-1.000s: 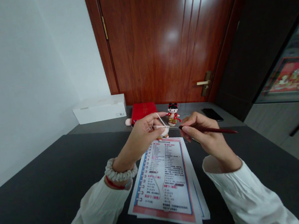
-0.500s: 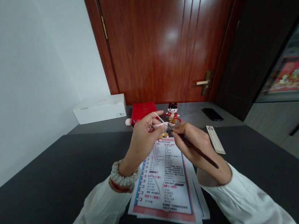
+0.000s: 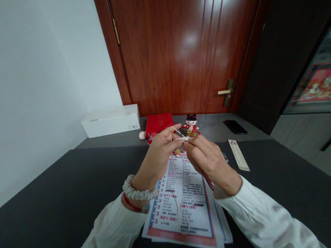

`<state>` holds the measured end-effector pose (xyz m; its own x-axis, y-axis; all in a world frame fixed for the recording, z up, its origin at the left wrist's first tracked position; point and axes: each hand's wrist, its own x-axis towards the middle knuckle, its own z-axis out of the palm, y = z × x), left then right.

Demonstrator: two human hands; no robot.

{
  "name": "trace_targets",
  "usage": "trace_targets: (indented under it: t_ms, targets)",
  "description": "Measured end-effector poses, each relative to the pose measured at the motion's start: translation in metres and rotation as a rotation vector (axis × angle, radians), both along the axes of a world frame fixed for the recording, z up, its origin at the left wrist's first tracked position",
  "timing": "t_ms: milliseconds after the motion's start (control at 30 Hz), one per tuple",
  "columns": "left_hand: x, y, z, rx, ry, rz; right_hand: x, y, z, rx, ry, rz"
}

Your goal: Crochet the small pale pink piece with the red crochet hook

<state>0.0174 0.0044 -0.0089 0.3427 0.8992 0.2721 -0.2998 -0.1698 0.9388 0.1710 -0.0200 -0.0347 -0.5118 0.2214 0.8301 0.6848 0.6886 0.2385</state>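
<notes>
Pale yarn (image 3: 177, 131) runs over the raised index finger of my left hand (image 3: 161, 152), whose thumb and fingers pinch a small white crochet piece (image 3: 187, 138). My right hand (image 3: 211, 160) is closed around a dark crochet hook (image 3: 208, 180); its handle end shows below the palm, and its tip is hidden at the crochet piece. Both hands meet fingertip to fingertip above printed pattern sheets (image 3: 191, 213). A strand of yarn hangs down over the sheets. Just behind the fingers stands a small crocheted doll (image 3: 191, 125) in red and gold.
A red box (image 3: 160, 120) lies behind my left hand, with a long white box (image 3: 112, 121) farther left against the wall. To the right are a pale narrow packet (image 3: 238, 155) and a black phone (image 3: 235, 126). A wooden door (image 3: 174, 50) rises behind the table.
My right hand has turned and moved left, close against my left fingertips. The hook has swung from slanting out over the wrist to pointing steeply down below the palm.
</notes>
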Motion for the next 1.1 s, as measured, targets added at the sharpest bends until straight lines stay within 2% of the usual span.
trace_targets:
  t_ms: [100,233,600,800,833,900,1000,1100]
  targets:
    - [-0.001,0.003,0.001,0.115,0.072,0.101,-0.004,-0.009,0.005,-0.11,0.028,0.002]
    - [-0.005,0.004,0.001,0.22,0.151,0.172,0.002,-0.019,0.012,-0.286,0.109,0.126]
    - [-0.013,0.003,-0.005,0.29,0.25,0.073,0.021,-0.01,0.009,-0.71,0.707,0.399]
    - [-0.013,-0.001,-0.007,0.221,0.178,0.017,0.013,0.004,-0.001,-0.947,0.925,0.688]
    - [-0.011,-0.002,-0.006,0.198,0.155,0.002,0.01,0.006,-0.002,-0.931,0.923,0.699]
    - [-0.006,-0.002,-0.003,0.134,0.095,-0.021,0.003,0.006,-0.004,-0.789,0.855,0.594]
    - [0.001,-0.003,0.003,0.047,-0.009,-0.024,-0.003,0.006,-0.008,-0.403,0.552,0.33]
    - [0.006,-0.006,0.007,-0.003,-0.054,-0.042,-0.002,0.007,-0.014,-0.1,0.291,0.159]
